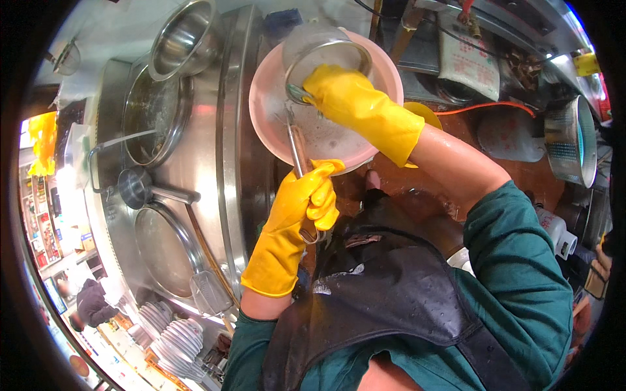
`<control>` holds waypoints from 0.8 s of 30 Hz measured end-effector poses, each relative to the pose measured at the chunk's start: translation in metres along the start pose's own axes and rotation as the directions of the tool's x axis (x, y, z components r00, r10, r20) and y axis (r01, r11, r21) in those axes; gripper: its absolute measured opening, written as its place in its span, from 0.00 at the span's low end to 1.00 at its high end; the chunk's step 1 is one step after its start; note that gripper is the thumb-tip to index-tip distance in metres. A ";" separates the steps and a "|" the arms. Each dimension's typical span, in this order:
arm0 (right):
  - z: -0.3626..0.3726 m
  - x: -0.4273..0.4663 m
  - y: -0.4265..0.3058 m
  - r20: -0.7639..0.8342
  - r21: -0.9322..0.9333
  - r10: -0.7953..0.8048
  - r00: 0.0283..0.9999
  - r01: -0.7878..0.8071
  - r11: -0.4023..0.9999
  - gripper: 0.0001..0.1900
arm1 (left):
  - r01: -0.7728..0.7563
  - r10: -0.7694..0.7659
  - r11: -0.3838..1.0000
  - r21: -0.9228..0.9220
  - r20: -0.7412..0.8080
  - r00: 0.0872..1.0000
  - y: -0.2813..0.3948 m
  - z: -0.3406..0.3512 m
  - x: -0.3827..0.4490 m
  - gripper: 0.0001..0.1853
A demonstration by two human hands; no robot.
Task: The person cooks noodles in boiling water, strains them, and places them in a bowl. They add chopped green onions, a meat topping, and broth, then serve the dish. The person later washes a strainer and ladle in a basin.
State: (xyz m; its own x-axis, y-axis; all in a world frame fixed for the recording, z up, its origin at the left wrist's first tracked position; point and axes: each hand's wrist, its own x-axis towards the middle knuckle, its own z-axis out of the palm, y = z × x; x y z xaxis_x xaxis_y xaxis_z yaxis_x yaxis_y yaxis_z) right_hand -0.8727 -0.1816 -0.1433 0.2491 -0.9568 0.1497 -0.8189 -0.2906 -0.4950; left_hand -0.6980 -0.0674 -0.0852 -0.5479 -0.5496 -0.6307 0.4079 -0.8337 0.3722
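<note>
Both my hands wear yellow rubber gloves. My left hand (310, 198) is closed around the wooden and metal handle (299, 149) of a strainer, below the near rim of a pink plastic basin (264, 124). The strainer's fine-mesh bowl (318, 41), with a round metal rim, is tilted over the basin. My right hand (337, 90) is at the bowl's mouth, with a greenish scouring pad (296, 93) showing at its fingers; its fingertips are partly hidden. Cloudy, foamy water (332, 134) lies in the basin.
To the left, a steel counter (210, 132) holds a steel bowl (183, 41), round pans, a ladle (137, 188) and stacked plates (181, 342). A perforated steel pot (570, 141) and an orange hose (484, 103) are at right. Another person (93, 305) is far off at lower left.
</note>
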 end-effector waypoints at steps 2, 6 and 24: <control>0.010 -0.005 0.003 0.036 -0.013 0.004 0.999 -0.003 1.000 0.12 | 0.054 -0.048 0.993 -0.102 0.057 0.997 -0.004 -0.005 0.001 0.15; 0.014 0.007 -0.004 -0.018 0.015 0.001 1.000 -0.001 1.000 0.12 | 0.051 -0.042 0.995 -0.081 0.118 0.992 -0.010 -0.007 0.005 0.16; 0.041 0.003 0.016 0.171 -0.081 0.060 0.984 -0.047 0.996 0.14 | 0.087 -0.086 0.985 -0.152 0.010 0.996 -0.006 -0.010 0.002 0.13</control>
State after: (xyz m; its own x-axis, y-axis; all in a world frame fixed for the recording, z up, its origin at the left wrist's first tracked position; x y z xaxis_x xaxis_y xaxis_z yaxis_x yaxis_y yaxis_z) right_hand -0.8636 -0.1893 -0.1861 0.2840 -0.9584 -0.0285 -0.8687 -0.2447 -0.4307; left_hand -0.6947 -0.0629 -0.0956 -0.5886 -0.4760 -0.6534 0.4649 -0.8605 0.2081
